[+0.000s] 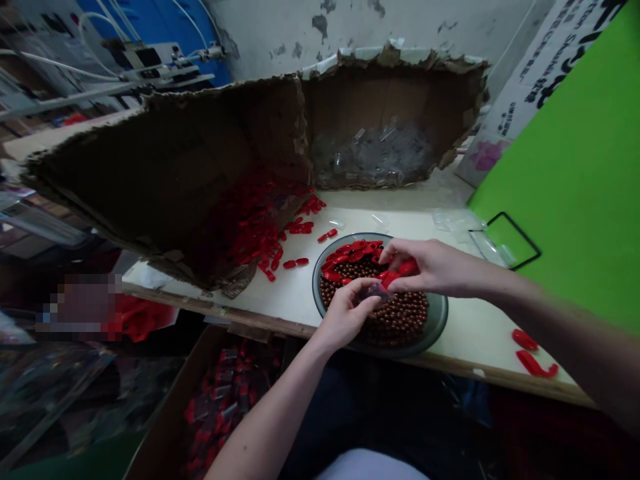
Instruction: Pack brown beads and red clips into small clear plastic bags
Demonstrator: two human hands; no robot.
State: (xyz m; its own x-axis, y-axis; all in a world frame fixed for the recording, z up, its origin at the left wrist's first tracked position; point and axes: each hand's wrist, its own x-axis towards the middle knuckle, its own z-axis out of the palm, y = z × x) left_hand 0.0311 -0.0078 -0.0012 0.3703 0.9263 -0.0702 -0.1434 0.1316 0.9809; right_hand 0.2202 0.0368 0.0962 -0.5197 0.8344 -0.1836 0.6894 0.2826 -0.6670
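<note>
Red plastic pieces (pixel 350 252) atop brown beads (pixel 395 320) in shallow bowl (pixel 439 325); your right hand (pixel 430 267) pinches one piece (fingers together), left hand (pixel 345 317) clamps small clear bag (pixel 375 291) above bowl.

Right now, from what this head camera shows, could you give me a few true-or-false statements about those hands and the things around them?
1. The left hand holds a small clear plastic bag. True.
2. The round bowl holds only brown beads. False: red pieces lie on them too.
3. The right hand rests flat on the table. False: the right hand is over the bowl, at the red pieces.
4. Loose red pieces lie on the table beside the bowl. True.
5. A cardboard box below the table holds packets of red pieces. True.
</note>
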